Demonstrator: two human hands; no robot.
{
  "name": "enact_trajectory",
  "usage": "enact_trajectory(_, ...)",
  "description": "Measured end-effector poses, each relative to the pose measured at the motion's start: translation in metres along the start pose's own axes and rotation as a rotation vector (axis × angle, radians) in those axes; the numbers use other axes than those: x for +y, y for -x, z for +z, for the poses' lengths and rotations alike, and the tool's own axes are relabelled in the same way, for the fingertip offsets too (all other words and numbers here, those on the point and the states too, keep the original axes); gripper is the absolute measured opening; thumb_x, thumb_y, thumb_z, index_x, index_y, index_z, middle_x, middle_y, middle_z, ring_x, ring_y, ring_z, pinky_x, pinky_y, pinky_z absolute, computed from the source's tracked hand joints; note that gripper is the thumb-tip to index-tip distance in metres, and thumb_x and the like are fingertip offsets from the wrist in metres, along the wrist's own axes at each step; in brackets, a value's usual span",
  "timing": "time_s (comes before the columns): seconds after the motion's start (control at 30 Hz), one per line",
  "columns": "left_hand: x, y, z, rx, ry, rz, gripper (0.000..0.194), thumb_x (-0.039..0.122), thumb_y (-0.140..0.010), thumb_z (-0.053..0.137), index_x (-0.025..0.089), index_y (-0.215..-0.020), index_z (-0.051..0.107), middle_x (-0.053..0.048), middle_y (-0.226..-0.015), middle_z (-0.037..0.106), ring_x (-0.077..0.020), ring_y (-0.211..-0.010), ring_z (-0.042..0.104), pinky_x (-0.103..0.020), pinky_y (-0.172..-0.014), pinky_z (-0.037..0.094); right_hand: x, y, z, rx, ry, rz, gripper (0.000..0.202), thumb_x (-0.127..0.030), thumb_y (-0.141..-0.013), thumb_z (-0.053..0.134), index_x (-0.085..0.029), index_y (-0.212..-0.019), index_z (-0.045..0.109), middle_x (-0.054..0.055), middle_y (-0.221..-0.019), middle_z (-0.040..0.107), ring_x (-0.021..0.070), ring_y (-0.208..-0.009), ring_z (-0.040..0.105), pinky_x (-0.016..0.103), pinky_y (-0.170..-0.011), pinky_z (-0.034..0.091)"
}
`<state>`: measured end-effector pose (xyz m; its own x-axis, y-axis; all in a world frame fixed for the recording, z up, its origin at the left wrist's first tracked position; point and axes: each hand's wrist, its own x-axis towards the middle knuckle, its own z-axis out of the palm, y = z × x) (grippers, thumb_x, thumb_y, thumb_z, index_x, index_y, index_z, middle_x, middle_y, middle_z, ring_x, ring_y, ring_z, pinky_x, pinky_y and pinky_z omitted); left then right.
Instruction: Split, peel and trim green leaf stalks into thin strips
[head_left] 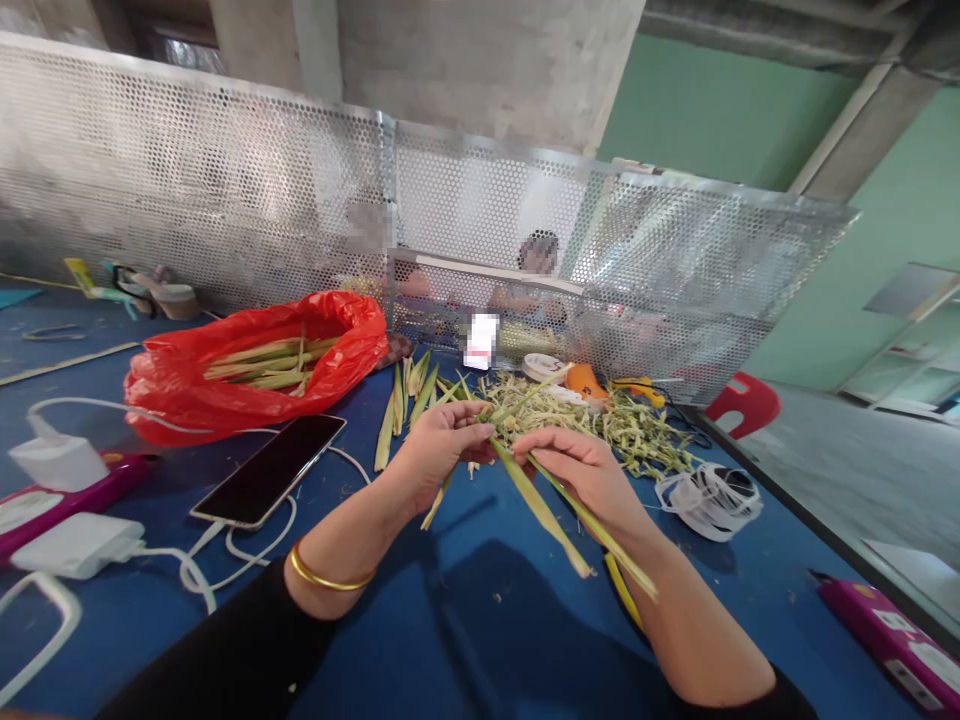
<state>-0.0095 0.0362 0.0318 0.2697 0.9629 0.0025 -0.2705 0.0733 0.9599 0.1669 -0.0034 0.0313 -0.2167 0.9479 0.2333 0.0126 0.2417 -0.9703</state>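
Note:
My left hand (pixel 452 441) pinches several long green-yellow leaf strips (pixel 541 505) near their upper ends, at the middle of the view. Close beside it, my right hand (pixel 574 462) has its fingers closed on one of these strips, which runs down past the wrist. The strips fan out toward me over the blue table. Just beyond both hands spreads a heap of shredded leaf scraps (pixel 637 432). More flat leaf strips (pixel 409 395) lie left of the heap. A red plastic bag (pixel 172 385) at the left holds further leaf strips (pixel 274 365).
A phone (pixel 270 472) with white cables and chargers (pixel 79 545) lies at left. At right are a roll of white ribbon (pixel 711 500) and a purple power strip (pixel 885 635). A perforated metal screen (pixel 487 190) closes the table's far side, with people behind it.

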Motion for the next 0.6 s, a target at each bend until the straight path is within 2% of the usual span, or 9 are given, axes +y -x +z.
enact_trajectory(0.07,0.000,0.000,0.000,0.026,0.025,-0.011,0.025,0.012,-0.068,0.069,0.011,-0.092,0.062,-0.001,-0.060,0.065,-0.0111,-0.049,0.061,-0.025,-0.057,0.051,0.002,0.000,0.000,-0.013,-0.089,0.011,0.017,-0.029,-0.078,0.062,-0.020,-0.089,0.070,0.004,-0.084,0.068,0.0163,-0.074,0.062,0.029,-0.068,0.048)
enact_trajectory(0.13,0.000,0.000,0.000,0.027,0.035,-0.024,0.023,0.013,-0.066,0.072,0.011,-0.087,0.062,-0.001,-0.060,0.065,-0.0113,-0.049,0.061,-0.026,-0.057,0.052,0.004,-0.001,0.002,0.023,-0.088,-0.051,0.016,-0.028,-0.076,0.065,-0.020,-0.088,0.071,0.003,-0.080,0.067,0.0156,-0.071,0.060,0.030,-0.070,0.048)
enact_trajectory(0.23,-0.003,0.000,0.000,0.018,-0.008,-0.029,0.020,0.015,-0.065,0.073,0.012,-0.083,0.064,-0.002,-0.058,0.066,-0.0117,-0.050,0.062,-0.024,-0.055,0.051,0.006,-0.002,0.004,0.196,0.007,-0.224,0.009,-0.026,-0.075,0.066,-0.022,-0.081,0.072,0.001,-0.074,0.065,0.0151,-0.068,0.057,0.031,-0.069,0.047)
enact_trajectory(0.37,-0.008,0.001,0.002,0.051,-0.073,-0.042,0.015,0.014,-0.067,0.071,0.012,-0.081,0.067,-0.002,-0.058,0.067,-0.0119,-0.051,0.063,-0.024,-0.056,0.051,0.002,0.000,0.006,0.428,0.041,-0.419,0.010,-0.028,-0.077,0.063,-0.022,-0.078,0.071,0.004,-0.088,0.065,0.0181,-0.075,0.056,0.031,-0.065,0.045)
enact_trajectory(0.47,-0.009,0.002,0.006,0.063,-0.101,-0.070,0.013,0.013,-0.067,0.070,0.012,-0.079,0.068,-0.003,-0.060,0.068,-0.0117,-0.052,0.063,-0.024,-0.058,0.052,-0.001,0.003,0.005,0.474,-0.013,-0.413,0.016,-0.031,-0.083,0.056,-0.021,-0.082,0.069,0.003,-0.079,0.063,0.0136,-0.060,0.051,0.029,-0.059,0.043)
enact_trajectory(0.6,-0.010,0.003,0.009,0.102,-0.112,-0.043,0.013,0.013,-0.066,0.070,0.012,-0.079,0.069,-0.003,-0.061,0.068,-0.0118,-0.053,0.064,-0.024,-0.059,0.052,-0.001,0.004,0.002,0.332,0.123,-0.215,0.019,-0.034,-0.084,0.055,-0.019,-0.082,0.067,-0.001,-0.060,0.055,0.0117,-0.053,0.045,0.025,-0.052,0.037)
